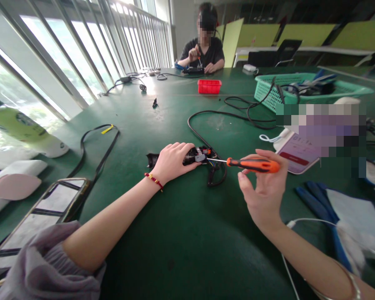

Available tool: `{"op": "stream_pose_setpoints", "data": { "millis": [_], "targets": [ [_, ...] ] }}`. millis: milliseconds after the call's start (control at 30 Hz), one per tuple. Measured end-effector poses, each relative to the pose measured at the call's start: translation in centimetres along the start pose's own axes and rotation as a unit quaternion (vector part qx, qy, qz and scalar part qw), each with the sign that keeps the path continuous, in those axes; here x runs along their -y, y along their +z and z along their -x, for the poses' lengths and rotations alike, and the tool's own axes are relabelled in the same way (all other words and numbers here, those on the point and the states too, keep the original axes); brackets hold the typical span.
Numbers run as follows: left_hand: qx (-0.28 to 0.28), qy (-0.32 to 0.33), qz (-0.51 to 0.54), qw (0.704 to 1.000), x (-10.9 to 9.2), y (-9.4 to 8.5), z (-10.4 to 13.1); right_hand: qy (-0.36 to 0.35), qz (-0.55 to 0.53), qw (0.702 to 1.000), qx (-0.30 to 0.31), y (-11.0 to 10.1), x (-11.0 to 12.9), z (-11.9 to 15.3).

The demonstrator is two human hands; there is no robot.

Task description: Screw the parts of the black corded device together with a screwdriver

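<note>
A black device (200,155) with its inner parts and small coloured wires exposed lies on the green table (162,250). My left hand (174,162) is wrapped over its black body and holds it down. My right hand (265,183) grips an orange and black screwdriver (253,164) by its handle. The metal shaft points left, and its tip is at the exposed parts of the device. A black cable (192,121) runs from the device towards the back right.
A red box (209,86) and a green basket (265,89) of cables stand farther back. Phones (300,154) (46,212) lie at both sides, blue-white gloves (356,212) at right, a bottle (25,129) at left. Across the table a person (203,50) works with a tool.
</note>
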State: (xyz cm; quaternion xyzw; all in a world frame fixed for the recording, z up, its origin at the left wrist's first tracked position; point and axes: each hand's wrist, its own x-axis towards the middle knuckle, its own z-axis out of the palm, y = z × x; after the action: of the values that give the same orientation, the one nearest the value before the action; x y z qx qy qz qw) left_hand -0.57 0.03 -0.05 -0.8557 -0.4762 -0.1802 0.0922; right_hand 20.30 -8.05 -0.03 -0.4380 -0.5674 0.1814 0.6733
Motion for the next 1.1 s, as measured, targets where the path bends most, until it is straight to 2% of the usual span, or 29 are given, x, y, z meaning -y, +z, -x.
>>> {"op": "stream_pose_setpoints", "data": {
  "millis": [100, 267, 467, 567, 733, 933, 1000, 1100],
  "targets": [
    [0.001, 0.002, 0.003, 1.000, 0.0, 0.0, 0.0, 0.028, 0.011, 1.000, -0.002, 0.0, 0.1, -0.1],
    [0.004, 0.000, 0.003, 1.000, 0.0, 0.1, -0.1, 0.104, 0.051, 0.993, 0.036, -0.1, 0.8, 0.3],
    [0.007, -0.003, 0.004, 1.000, -0.2, -0.1, -0.1, -0.007, -0.008, 1.000, 0.011, 0.1, 0.0, 0.1],
    [0.009, -0.003, 0.001, 1.000, -0.2, -0.2, -0.1, 0.017, 0.003, 1.000, 0.012, 0.1, 0.2, 0.1],
    [0.014, -0.003, -0.004, 1.000, -0.1, 0.0, -0.1, 0.074, 0.043, 0.995, 0.056, -0.1, 0.8, 0.5],
    [0.014, -0.004, -0.002, 1.000, -0.1, -0.1, -0.1, -0.008, 0.035, 0.999, -0.003, 0.0, -0.1, 0.2],
    [0.024, -0.003, 0.002, 1.000, -0.1, -0.3, -0.1, 0.020, 0.047, 0.998, 0.022, -0.1, 0.1, 0.2],
    [0.057, 0.005, 0.023, 0.998, 0.2, -0.8, -0.2, 0.047, 0.062, 0.992, 0.097, -0.2, 0.9, 0.4]
  ]
}}
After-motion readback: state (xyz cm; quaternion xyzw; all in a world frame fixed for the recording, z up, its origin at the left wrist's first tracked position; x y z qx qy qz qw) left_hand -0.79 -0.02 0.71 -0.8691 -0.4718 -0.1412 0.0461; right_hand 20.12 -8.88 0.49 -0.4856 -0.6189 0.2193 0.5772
